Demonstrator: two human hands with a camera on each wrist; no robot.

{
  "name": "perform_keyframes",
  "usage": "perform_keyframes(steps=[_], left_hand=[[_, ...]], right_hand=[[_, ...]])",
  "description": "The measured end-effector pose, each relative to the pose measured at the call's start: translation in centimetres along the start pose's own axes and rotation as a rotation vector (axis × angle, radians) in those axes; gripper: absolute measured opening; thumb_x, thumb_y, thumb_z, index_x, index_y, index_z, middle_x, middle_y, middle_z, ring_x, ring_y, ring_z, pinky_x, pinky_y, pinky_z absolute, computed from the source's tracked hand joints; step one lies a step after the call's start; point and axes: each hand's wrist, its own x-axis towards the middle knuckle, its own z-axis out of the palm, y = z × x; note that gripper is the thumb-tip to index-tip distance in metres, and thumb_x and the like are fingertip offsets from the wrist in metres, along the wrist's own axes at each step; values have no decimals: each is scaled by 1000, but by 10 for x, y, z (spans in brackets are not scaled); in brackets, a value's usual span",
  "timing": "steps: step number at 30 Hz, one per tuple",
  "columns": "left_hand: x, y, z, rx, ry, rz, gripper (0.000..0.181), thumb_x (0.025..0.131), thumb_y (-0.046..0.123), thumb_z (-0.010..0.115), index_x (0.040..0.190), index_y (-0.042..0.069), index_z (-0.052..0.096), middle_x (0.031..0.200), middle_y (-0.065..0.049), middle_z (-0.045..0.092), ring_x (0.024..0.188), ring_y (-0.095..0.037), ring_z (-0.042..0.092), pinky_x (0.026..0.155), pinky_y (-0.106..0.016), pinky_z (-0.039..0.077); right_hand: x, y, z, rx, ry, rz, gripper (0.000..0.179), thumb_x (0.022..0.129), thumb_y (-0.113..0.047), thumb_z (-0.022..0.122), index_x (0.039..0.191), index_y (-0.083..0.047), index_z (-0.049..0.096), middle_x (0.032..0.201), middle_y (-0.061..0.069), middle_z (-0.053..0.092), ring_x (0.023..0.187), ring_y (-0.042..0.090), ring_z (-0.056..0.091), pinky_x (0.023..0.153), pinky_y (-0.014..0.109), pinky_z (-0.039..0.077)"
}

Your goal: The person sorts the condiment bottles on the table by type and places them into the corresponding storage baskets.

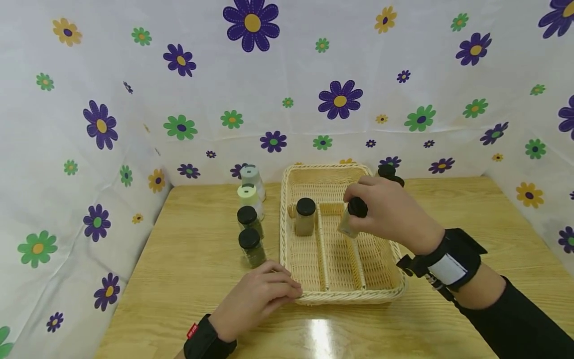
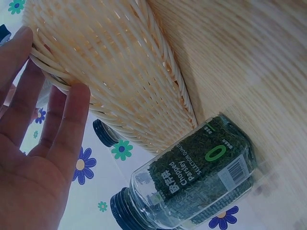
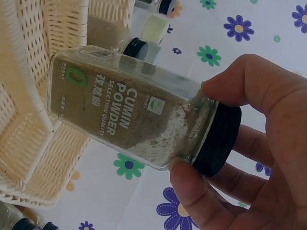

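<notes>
From my seat I judge this barely begun: one jar [image 1: 305, 222] stands at left inside the basket [image 1: 354, 298], while four others [image 1: 249, 217] stand outside its left side and two dark lids [image 1: 386, 170] show far right. My right hand [image 1: 394, 213] pinches the cumin powder jar [image 3: 115, 103] near its lid, tilted above the basket; my left hand [image 1: 261, 295] rests, fingers relaxed, on the near-left rim.

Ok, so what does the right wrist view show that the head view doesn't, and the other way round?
Only the right wrist view shows a readable CUMIN POWDER label on the held jar. Only the head view shows the left hand, at the basket, and the black sleeve. Both show the right hand gripping that jar, and the flowered cloth.
</notes>
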Motion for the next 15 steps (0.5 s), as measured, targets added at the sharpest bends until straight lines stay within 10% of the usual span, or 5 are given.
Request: perform_keyframes(steps=[15], left_hand=[[-1,-2,-1,-3,11,16,18,92,19,72,108,27,76,109,16,71,110,-8,58,99,-23,48]], right_hand=[[20,-16,17,39,3,-127,22,77,-21,75,98,-15,72,90,-2,63,71,13,52,56,23,44]])
